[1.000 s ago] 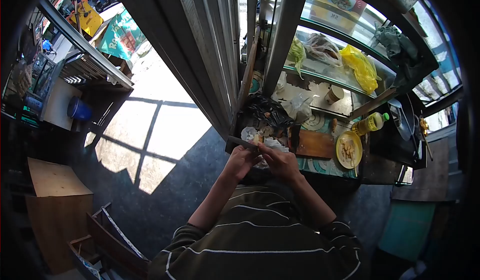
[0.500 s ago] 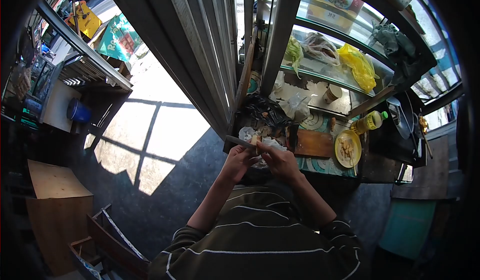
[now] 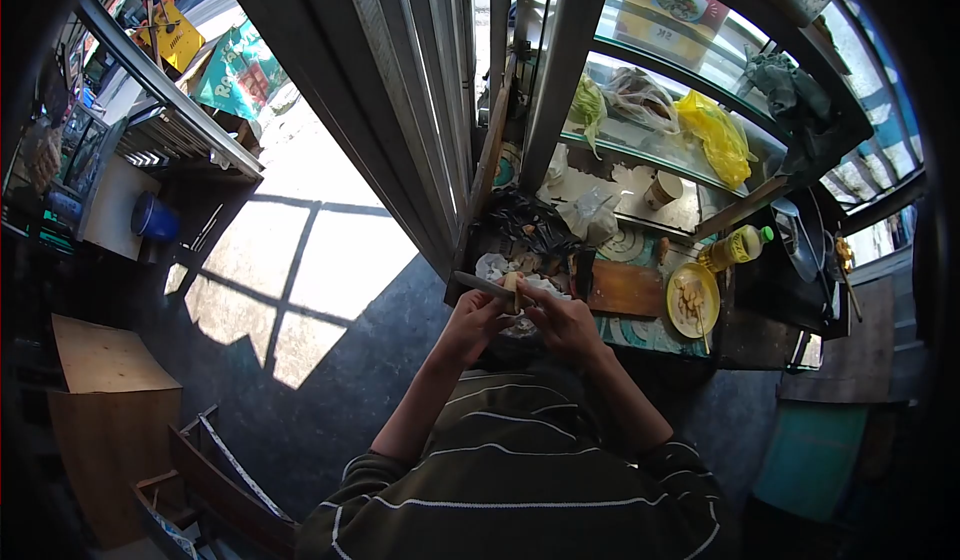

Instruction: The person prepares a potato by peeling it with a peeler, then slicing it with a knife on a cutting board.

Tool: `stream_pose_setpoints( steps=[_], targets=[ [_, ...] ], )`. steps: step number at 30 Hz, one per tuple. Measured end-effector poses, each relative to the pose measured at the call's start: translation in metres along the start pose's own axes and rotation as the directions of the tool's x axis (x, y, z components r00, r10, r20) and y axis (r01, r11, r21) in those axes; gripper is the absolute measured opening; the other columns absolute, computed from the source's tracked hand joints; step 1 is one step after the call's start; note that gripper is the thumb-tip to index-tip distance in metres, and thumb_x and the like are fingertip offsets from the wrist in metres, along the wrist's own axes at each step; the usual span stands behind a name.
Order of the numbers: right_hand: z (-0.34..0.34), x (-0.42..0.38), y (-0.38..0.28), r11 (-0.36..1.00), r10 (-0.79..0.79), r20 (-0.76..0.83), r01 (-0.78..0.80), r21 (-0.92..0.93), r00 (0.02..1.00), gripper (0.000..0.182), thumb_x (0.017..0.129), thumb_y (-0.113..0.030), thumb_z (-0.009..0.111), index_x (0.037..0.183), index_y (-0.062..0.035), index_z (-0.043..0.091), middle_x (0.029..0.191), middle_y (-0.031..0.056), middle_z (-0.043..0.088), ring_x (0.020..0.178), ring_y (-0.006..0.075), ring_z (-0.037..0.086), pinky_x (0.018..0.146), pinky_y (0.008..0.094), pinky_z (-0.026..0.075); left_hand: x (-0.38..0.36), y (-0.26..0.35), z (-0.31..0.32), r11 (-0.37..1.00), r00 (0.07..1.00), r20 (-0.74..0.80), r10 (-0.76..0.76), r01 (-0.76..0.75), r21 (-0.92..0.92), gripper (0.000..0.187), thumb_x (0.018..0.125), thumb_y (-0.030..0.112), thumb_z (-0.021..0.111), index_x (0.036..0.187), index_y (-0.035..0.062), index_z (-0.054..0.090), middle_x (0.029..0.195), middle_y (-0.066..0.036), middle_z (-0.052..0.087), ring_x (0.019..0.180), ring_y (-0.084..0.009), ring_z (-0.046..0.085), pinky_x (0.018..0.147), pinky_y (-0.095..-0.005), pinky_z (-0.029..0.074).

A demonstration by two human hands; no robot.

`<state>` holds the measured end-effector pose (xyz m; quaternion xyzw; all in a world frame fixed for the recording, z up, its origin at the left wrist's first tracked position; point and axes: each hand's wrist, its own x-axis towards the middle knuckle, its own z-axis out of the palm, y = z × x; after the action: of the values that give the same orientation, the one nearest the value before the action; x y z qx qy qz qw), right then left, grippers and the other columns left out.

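Note:
Close in front of my body, both hands meet over the near edge of the counter. My left hand (image 3: 471, 326) is closed, its fingertips pinching a small pale tan piece of food (image 3: 512, 284) whose kind I cannot make out. My right hand (image 3: 566, 327) is closed around a knife (image 3: 480, 284); its handle is hidden by the fingers. The grey blade points to the upper left, crossing above my left fingers and against the pale piece. Just beyond my hands lie crumpled clear plastic bags (image 3: 491, 266) and scraps.
Right of my hands lie a wooden cutting board (image 3: 625, 289) and a yellow plate (image 3: 711, 295) with food pieces. An oil bottle (image 3: 738, 248) stands behind the plate. A black plastic bag (image 3: 530, 222) sits further back, under a glass display case (image 3: 650, 145). Metal shutters (image 3: 400, 90) rise ahead-left.
My hands stay nearly in place, with the knife and pale piece shifting slightly. The pale piece looks a little more upright. The whole view moves by a few pixels.

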<state>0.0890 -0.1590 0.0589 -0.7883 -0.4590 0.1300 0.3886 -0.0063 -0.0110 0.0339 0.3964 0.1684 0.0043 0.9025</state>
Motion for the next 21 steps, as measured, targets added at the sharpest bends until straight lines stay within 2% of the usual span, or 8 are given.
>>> stream_pose_setpoints(
  steps=[2, 6, 8, 12, 14, 17, 21],
  targets=[
    [0.006, 0.0, 0.008, 0.995, -0.095, -0.054, 0.095, 0.01, 0.994, 0.044, 0.082, -0.022, 0.053, 0.124, -0.0243, 0.041, 0.067, 0.0149, 0.057, 0.06, 0.0334, 0.057, 0.051, 0.0397, 0.042, -0.001, 0.0, -0.001, 1.0, 1.0, 0.017, 0.01, -0.01, -0.001, 0.023, 0.087, 0.02, 0.051, 0.103, 0.0036, 0.056, 0.093, -0.001, 0.059, 0.081, -0.0071, 0.055, 0.068, -0.022, 0.046],
    [0.006, 0.0, 0.008, 0.995, -0.103, -0.02, 0.103, 0.009, 0.994, 0.045, 0.083, -0.024, 0.052, 0.125, -0.0242, 0.039, 0.067, 0.0154, 0.057, 0.06, 0.0343, 0.057, 0.052, 0.0411, 0.042, -0.001, -0.001, -0.01, 0.999, 0.998, 0.064, -0.01, 0.013, -0.05, 0.024, 0.087, 0.021, 0.052, 0.104, 0.0037, 0.056, 0.094, -0.001, 0.059, 0.081, -0.0069, 0.055, 0.068, -0.0215, 0.046],
    [0.0, 0.002, 0.003, 0.997, 0.025, 0.057, -0.028, 0.067, 0.998, 0.046, 0.083, -0.023, 0.05, 0.127, -0.0242, 0.037, 0.069, 0.0163, 0.058, 0.062, 0.0348, 0.057, 0.054, 0.0407, 0.043, -0.003, 0.007, -0.005, 0.999, 0.997, 0.074, -0.012, 0.015, -0.035, 0.025, 0.086, 0.021, 0.053, 0.102, 0.0015, 0.055, 0.089, -0.002, 0.056, 0.077, -0.0066, 0.054, 0.068, -0.0218, 0.046],
    [-0.007, 0.006, -0.004, 0.988, 0.107, 0.136, -0.121, 0.094, 0.985, 0.05, 0.084, -0.023, 0.049, 0.131, -0.0255, 0.032, 0.073, 0.0174, 0.059, 0.065, 0.0352, 0.057, 0.056, 0.0398, 0.044, -0.005, 0.013, 0.001, 1.0, 1.0, 0.015, -0.007, 0.007, 0.009, 0.024, 0.087, 0.023, 0.053, 0.099, 0.0017, 0.055, 0.087, -0.002, 0.056, 0.075, -0.0065, 0.054, 0.067, -0.0226, 0.045],
    [-0.002, 0.005, 0.001, 0.998, -0.055, 0.062, 0.053, 0.023, 0.997, 0.052, 0.085, -0.022, 0.048, 0.133, -0.0249, 0.029, 0.077, 0.0183, 0.059, 0.067, 0.0351, 0.057, 0.058, 0.0394, 0.044, -0.004, 0.01, -0.005, 0.999, 0.998, 0.055, -0.006, 0.004, 0.047, 0.027, 0.087, 0.023, 0.053, 0.101, 0.0008, 0.054, 0.088, -0.002, 0.056, 0.077, -0.0067, 0.053, 0.067, -0.0224, 0.044],
    [-0.01, 0.007, -0.006, 0.999, 0.027, 0.12, -0.032, 0.042, 0.992, 0.049, 0.084, -0.02, 0.048, 0.131, -0.0226, 0.034, 0.081, 0.0189, 0.059, 0.069, 0.0351, 0.058, 0.06, 0.0396, 0.044, -0.005, 0.009, -0.003, 0.998, 0.998, 0.056, -0.019, 0.015, 0.065, 0.028, 0.087, 0.023, 0.052, 0.102, -0.0003, 0.053, 0.087, -0.002, 0.056, 0.077, -0.0065, 0.052, 0.067, -0.0223, 0.044],
    [-0.006, 0.007, 0.001, 0.992, 0.037, 0.082, -0.047, 0.119, 0.996, 0.044, 0.084, -0.017, 0.047, 0.127, -0.0208, 0.04, 0.08, 0.0199, 0.058, 0.071, 0.0352, 0.058, 0.062, 0.0386, 0.045, -0.006, 0.016, 0.004, 0.999, 0.991, 0.131, 0.0, -0.005, 0.033, 0.03, 0.087, 0.022, 0.052, 0.106, -0.0014, 0.052, 0.088, -0.002, 0.055, 0.077, -0.0064, 0.052, 0.067, -0.022, 0.044]
  ],
)
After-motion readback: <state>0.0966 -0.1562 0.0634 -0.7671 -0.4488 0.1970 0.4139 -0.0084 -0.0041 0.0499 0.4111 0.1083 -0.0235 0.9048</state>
